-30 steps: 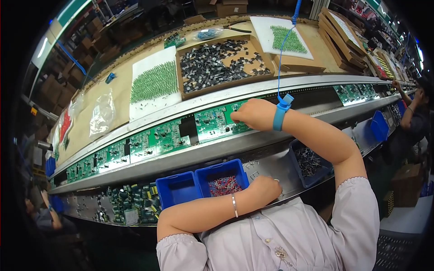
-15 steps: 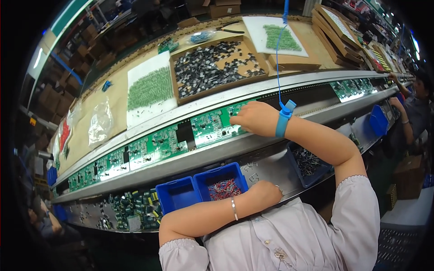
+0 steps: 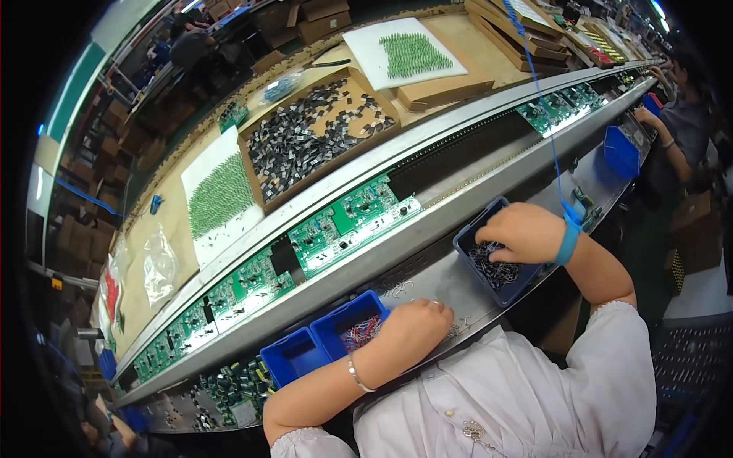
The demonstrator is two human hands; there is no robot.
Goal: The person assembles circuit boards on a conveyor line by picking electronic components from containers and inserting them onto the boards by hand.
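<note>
Landmark: the green circuit board [image 3: 353, 222] on the conveyor rail.

My right hand [image 3: 521, 232] sat well to the right of that board, on the near side of the rail, reaching down into a blue bin [image 3: 496, 267] of small dark components [image 3: 492, 269]. Fingers curled downward into the parts; I could not tell whether they pinched one. A blue wrist strap [image 3: 567, 237] ringed that wrist.

My left hand [image 3: 412, 330] rested below the board, on the steel worktop [image 3: 435, 278], closed in a loose fist, nothing visible in it. It lay just beside a second blue bin [image 3: 353, 330] holding red-and-white parts. A thin bracelet [image 3: 355, 375] circled that wrist.

Beyond the board, across the rail, stood a cardboard tray [image 3: 317, 133] of grey components.
</note>
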